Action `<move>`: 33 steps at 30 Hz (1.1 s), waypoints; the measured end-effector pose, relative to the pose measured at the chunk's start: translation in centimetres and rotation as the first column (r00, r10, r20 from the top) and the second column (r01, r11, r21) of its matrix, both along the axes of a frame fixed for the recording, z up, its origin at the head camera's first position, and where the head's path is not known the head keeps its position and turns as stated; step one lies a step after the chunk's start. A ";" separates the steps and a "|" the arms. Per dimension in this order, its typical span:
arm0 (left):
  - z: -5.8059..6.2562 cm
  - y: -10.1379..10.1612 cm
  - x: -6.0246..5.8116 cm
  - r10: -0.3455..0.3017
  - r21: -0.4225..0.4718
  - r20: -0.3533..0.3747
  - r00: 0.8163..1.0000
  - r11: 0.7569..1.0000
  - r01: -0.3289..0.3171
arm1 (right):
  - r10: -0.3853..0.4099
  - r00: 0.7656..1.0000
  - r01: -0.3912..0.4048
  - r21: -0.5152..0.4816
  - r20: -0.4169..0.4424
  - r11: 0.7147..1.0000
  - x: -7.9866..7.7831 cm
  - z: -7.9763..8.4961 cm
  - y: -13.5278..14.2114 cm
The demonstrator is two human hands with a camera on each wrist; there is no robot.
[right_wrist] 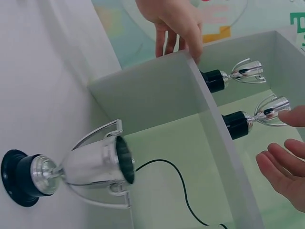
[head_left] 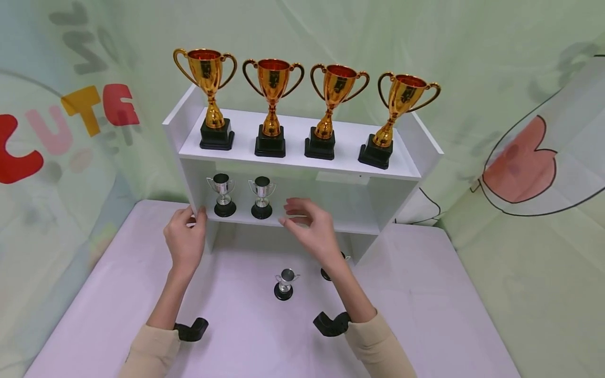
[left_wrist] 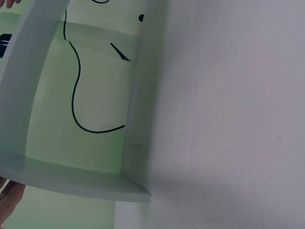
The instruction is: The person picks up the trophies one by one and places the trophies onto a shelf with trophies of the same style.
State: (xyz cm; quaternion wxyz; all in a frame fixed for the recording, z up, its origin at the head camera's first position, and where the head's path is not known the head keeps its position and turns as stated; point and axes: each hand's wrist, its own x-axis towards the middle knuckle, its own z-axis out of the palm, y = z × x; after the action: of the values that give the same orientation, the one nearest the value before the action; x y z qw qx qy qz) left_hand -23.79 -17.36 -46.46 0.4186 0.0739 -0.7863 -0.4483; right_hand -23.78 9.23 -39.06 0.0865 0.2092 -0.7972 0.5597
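My left hand (head_left: 185, 236) grips the left side panel of a white two-level shelf (head_left: 293, 164), fingers outside and thumb at the front edge. On the middle board, a silver trophy cup (head_left: 223, 194) stands near that hand, with a second silver trophy cup (head_left: 262, 197) to its right. My right hand (head_left: 312, 226) is just right of the second cup, its fingers loosely bent and holding nothing. In the right wrist view, a fingertip overlaps that cup's rim (right_wrist: 279, 106); I cannot tell whether they touch.
Several gold trophy cups (head_left: 272, 79) stand in a row on the top board. On the pale table (head_left: 236, 325) before the shelf stands a small silver trophy (head_left: 284, 284); another (head_left: 326, 273) is partly hidden behind my right forearm. A printed curtain (head_left: 496, 105) hangs behind.
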 end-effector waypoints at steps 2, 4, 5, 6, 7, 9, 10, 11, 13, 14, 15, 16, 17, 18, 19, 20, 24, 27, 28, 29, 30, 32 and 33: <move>-0.1 -0.1 0.0 0.002 0.004 0.000 1.000 1.000 -0.002 | 0.006 1.000 -0.006 -0.008 -0.001 1.000 0.5 -0.5 0.3; -0.1 -0.1 -0.1 0.002 0.006 0.001 1.000 1.000 -0.002 | 0.016 1.000 -0.016 -0.014 -0.001 1.000 0.9 -1.0 0.6; -0.1 -0.1 -0.1 0.003 0.008 0.002 1.000 1.000 -0.003 | 0.023 1.000 -0.023 -0.011 -0.008 1.000 1.1 -1.3 0.7; -0.1 -0.2 -0.1 0.003 0.010 0.003 1.000 1.000 -0.003 | 0.025 1.000 -0.025 -0.005 -0.011 1.000 1.4 -1.6 0.8; -0.1 -0.1 -0.1 0.002 0.010 0.003 1.000 1.000 -0.002 | 0.025 0.999 -0.025 0.009 -0.020 1.000 1.6 -1.9 0.9; -0.1 -0.1 0.0 -0.003 0.012 0.008 1.000 1.000 0.003 | 0.019 0.999 -0.018 0.051 -0.026 0.999 2.1 -2.5 1.2; 0.0 -0.1 0.0 -0.005 0.012 0.008 1.000 1.000 0.005 | 0.019 0.999 -0.016 0.070 -0.032 0.997 2.3 -2.8 1.4; 0.0 -0.1 0.0 -0.007 0.011 0.010 1.000 1.000 0.007 | 0.014 0.999 -0.011 0.092 -0.034 0.996 2.5 -3.1 1.5; 0.0 -0.1 0.0 -0.010 0.011 0.011 1.000 1.000 0.010 | 0.008 0.999 -0.004 0.128 -0.031 0.992 2.9 -3.5 1.9; 0.0 -0.1 0.0 -0.012 0.011 0.012 1.000 1.000 0.012 | 0.007 1.000 -0.004 0.135 -0.025 0.991 3.1 -3.7 2.0; -0.1 -0.1 0.0 -0.012 0.011 0.011 1.000 1.000 0.012 | 0.006 1.000 -0.004 0.137 -0.019 0.991 3.3 -3.9 2.1; -0.1 -0.1 0.0 -0.011 0.010 0.007 1.000 1.000 0.011 | 0.002 1.000 0.000 0.139 -0.013 0.990 3.5 -4.1 2.2; -0.1 -0.1 0.0 -0.011 0.009 0.006 1.000 1.000 0.011 | -0.003 1.000 0.003 0.141 0.000 0.990 3.6 -4.4 2.3; -0.1 -0.1 0.0 -0.011 0.008 0.003 1.000 1.000 0.011 | -0.002 1.000 0.001 0.138 0.011 0.990 3.8 -4.7 2.4; -0.2 -0.1 0.0 -0.011 0.010 0.001 1.000 1.000 0.011 | -0.007 1.000 0.003 0.139 0.027 0.990 4.0 -5.0 2.4; -0.2 -0.1 0.0 -0.011 0.011 0.000 1.000 1.000 0.011 | -0.012 0.999 0.006 0.139 0.044 0.990 4.2 -5.4 2.5; -0.2 -0.1 0.0 -0.011 0.014 -0.002 1.000 1.000 0.011 | -0.006 0.996 -0.006 0.129 0.088 0.992 4.8 -7.0 2.8; -0.2 -0.1 0.0 -0.014 0.008 -0.004 1.000 1.000 0.014 | 0.005 0.996 -0.016 0.118 0.087 0.993 5.0 -7.9 2.9; -0.2 -0.1 0.0 -0.014 0.006 -0.005 1.000 1.000 0.014 | 0.010 0.997 -0.019 0.116 0.083 0.993 5.1 -8.1 2.9; -0.2 -0.1 0.0 -0.015 0.004 -0.002 1.000 1.000 0.015 | 0.016 0.997 -0.024 0.109 0.079 0.994 5.1 -8.4 3.0; -0.1 -0.1 0.0 -0.015 0.003 0.001 1.000 1.000 0.015 | 0.020 0.997 -0.028 0.104 0.077 0.994 5.1 -8.6 3.0; -0.1 -0.1 0.0 -0.016 0.003 0.008 1.000 1.000 0.016 | 0.035 0.996 -0.041 0.088 0.077 0.995 5.2 -9.1 3.1; -0.1 -0.1 0.0 -0.015 0.006 0.006 1.000 1.000 0.015 | 0.040 0.996 -0.046 0.082 0.080 0.996 5.2 -9.4 3.2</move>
State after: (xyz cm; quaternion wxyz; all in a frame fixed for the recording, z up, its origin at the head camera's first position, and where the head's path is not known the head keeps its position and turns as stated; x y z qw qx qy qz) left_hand -23.78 -17.47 -46.52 0.4125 0.0707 -0.7868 -0.4536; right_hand -18.56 12.42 -48.48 0.0342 0.2077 -0.8179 0.5354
